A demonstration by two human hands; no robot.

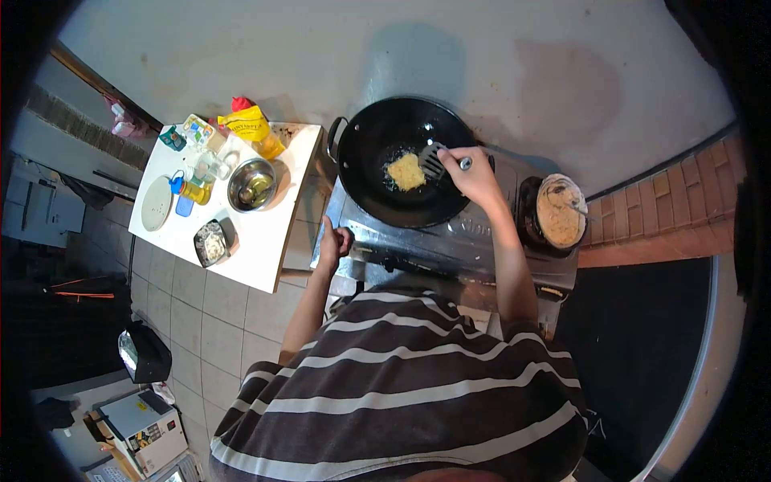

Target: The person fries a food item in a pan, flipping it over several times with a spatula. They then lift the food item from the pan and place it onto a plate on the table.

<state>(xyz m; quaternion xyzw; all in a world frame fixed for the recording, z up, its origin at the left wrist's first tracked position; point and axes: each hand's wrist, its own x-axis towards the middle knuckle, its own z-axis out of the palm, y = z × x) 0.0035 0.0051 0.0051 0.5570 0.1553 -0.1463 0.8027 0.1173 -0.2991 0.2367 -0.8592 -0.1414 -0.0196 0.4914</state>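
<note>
My right hand [475, 178] is wrapped around the handle of a slotted spatula [433, 161]. The spatula's dark blade is inside a large black wok [377, 205], just right of a flat yellow piece of frying food [406, 172]. Small bubbles and oil show around the food. My left hand [334, 243] hangs by the near left edge of the metal stove [377, 241], with its fingers curled in, its thumb sticking up and nothing visible in it.
Right of the wok, a round dish of pale batter-like food [560, 213] stands on the stove. On the white table [261, 249] at left are a steel bowl [252, 185], a black bowl with white contents [212, 243], an oil bottle [195, 191], a plate [157, 203] and a yellow pouch [247, 124].
</note>
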